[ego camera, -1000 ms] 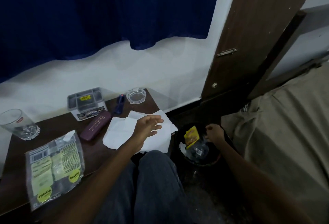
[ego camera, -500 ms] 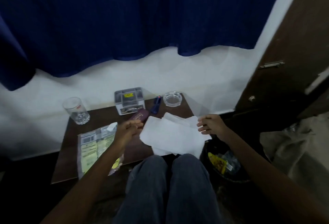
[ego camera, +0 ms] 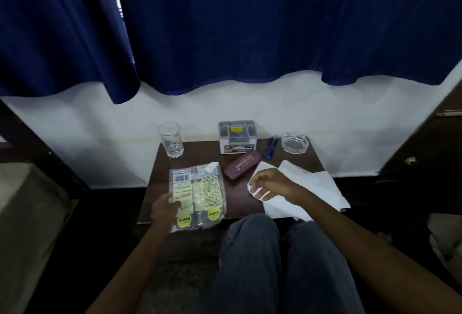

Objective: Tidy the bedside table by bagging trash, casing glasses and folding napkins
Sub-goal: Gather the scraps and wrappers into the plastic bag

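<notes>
A: Where are we w/ the left hand (ego camera: 163, 210)?
B: We're gripping the plastic wrapper (ego camera: 197, 195) by its left edge, at the bedside table (ego camera: 197, 151) front.
A: Right hand (ego camera: 271, 185)?
B: We're hovering it over the white napkins (ego camera: 317, 188), fingers loosely curled, holding nothing. Glasses case (ego camera: 242, 168) is lying shut btw wrapper and napkins.

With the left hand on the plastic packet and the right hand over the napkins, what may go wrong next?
1. The plastic packet overhangs the front edge of the table; pinched only at its side by the left hand, it may slip to the floor.
2. The white napkins overhang the table's right corner; the right hand may push them off.
</notes>
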### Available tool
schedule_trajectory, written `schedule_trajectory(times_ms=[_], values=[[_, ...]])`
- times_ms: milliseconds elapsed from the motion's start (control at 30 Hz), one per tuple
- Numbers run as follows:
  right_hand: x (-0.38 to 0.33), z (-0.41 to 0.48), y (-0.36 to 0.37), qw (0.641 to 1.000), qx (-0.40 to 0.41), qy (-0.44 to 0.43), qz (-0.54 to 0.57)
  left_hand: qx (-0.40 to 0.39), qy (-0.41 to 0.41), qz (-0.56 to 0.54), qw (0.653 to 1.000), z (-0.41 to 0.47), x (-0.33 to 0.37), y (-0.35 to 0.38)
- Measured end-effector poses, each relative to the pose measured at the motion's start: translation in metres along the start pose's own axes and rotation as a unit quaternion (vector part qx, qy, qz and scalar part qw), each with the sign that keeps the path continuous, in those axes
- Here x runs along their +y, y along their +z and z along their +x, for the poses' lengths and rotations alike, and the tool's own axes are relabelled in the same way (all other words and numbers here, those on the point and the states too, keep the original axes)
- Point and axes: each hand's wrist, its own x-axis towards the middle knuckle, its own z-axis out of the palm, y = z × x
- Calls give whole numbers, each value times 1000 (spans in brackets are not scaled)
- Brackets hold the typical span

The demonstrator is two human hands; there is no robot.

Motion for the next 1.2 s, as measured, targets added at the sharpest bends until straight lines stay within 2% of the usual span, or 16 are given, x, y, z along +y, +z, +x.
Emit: schedule_trajectory(times_ms=[100, 167, 233, 267, 433, 600, 733, 833, 1000, 1100, 1200], values=[[-2, 3, 16, 1000, -7, 2, -2, 34, -42, 55, 997, 24, -36, 9], [-3, 4, 23, 1000, -10, 5, -5, 47, -29, 53, 997, -21, -5, 4], [-3, 4, 28, 1000, -11, 7, -12, 53, -5, 36, 998, -37, 5, 5], [-3, 4, 29, 1000, -11, 8, -17, 48, -9, -6, 999, -36, 3, 6], [0, 0, 25, 1000, -3, 12, -13, 51, -73, -112, 990, -42, 14, 13], [3, -4, 14, 1000, 5, 16, -3, -53, -103, -220, 969, -60, 41, 16], [3, -10, 8, 1000, 18, 4, 11, -143, -69, -268, 950, -60, 62, 5], [-2, -14, 7, 997, 53, -45, -24, -207, -49, -264, 941, -67, 82, -3], [-15, -12, -1, 968, 105, -193, -121, -270, -9, -239, 933, -84, 114, 0], [-15, -12, -25, 964, 107, -201, -134, -305, 0, -231, 924, -91, 129, 15], [-6, -21, -57, 962, 158, -196, -103, -332, 6, -249, 910, -99, 147, 39]])
